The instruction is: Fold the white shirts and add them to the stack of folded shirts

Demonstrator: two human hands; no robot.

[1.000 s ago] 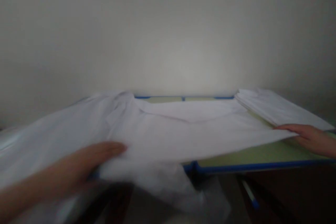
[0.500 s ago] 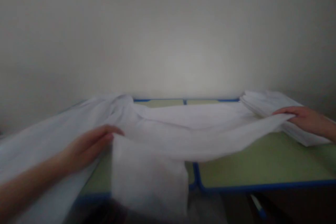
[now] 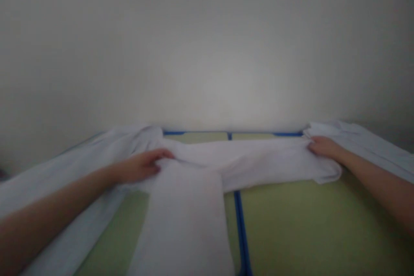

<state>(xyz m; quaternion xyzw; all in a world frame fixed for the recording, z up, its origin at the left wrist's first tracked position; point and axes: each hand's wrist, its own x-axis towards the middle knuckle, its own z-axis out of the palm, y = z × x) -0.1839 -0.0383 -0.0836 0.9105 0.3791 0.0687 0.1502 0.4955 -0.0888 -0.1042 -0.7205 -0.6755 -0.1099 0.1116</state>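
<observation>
Both hands have shifted since the earlier frame: our right hand [image 3: 323, 145] has gone up and leftward, our left hand [image 3: 142, 166] slightly rightward, and the tables' near edge has dropped out of view. Nearest us, a long panel of the white cloth [image 3: 190, 215] runs from mid-frame down past the bottom edge, over the green tabletops [image 3: 317, 224] and left of their blue divider [image 3: 241, 224]. We judge it light, limp and quick to crease, neither fragile nor especially slippery; pinching near the corners and along the edges should serve best, since a hold in the middle would bunch it. Farther up, just left of centre, our left hand is partly closed, with cloth seemingly pinched at the fingertips, though blur softens the detail. At right of centre, our right hand is closed on the far side of the band stretching between the hands, whose loose end droops below it. Another white cloth [image 3: 80, 159] spreads across the left of the frame, and a folded white pile [image 3: 371, 142] lies at right. Beyond rises a plain grey wall [image 3: 207, 51]. We can read no brand, label or writing anywhere.
</observation>
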